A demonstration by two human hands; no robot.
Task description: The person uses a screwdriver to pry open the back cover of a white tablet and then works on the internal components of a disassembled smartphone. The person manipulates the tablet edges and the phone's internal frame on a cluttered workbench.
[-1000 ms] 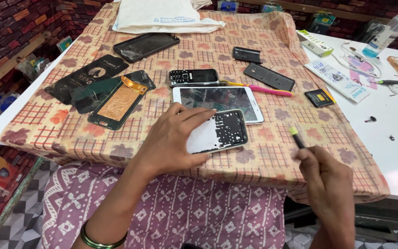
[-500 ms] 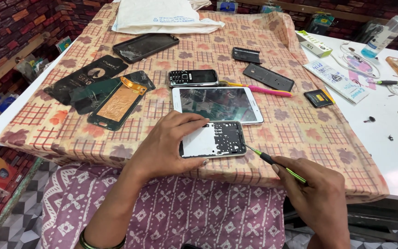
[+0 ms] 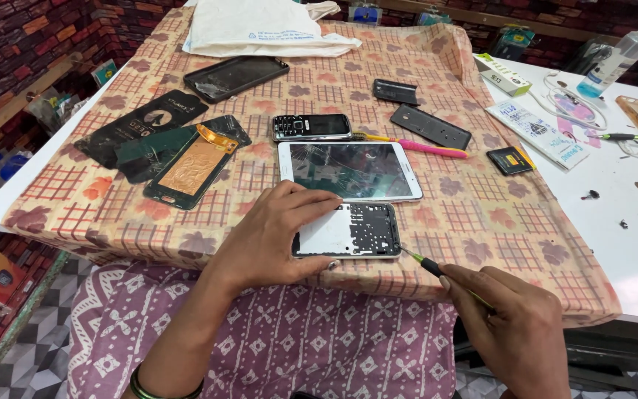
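The opened phone [image 3: 348,230] lies at the cloth's near edge, 6 o'clock of the tablet [image 3: 348,170], pinned by the left hand [image 3: 271,240] with fingers spread. A screwdriver [image 3: 437,270] is pinched by the right hand [image 3: 515,332] at its 4 o'clock corner. Judged light, stiff, fragile — best gripped by the edges.

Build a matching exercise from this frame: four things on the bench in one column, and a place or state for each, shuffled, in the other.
Things:
1. opened phone frame
2. screwdriver
3. white tablet
4. keypad phone

Places or states:
A. lying just beyond the tablet's far edge
B. pinned to the cloth by the left hand
C. screen up, between the keypad phone and the phone frame
D. held in the right hand, tip at the frame's right end

Pairs: 1-B, 2-D, 3-C, 4-A
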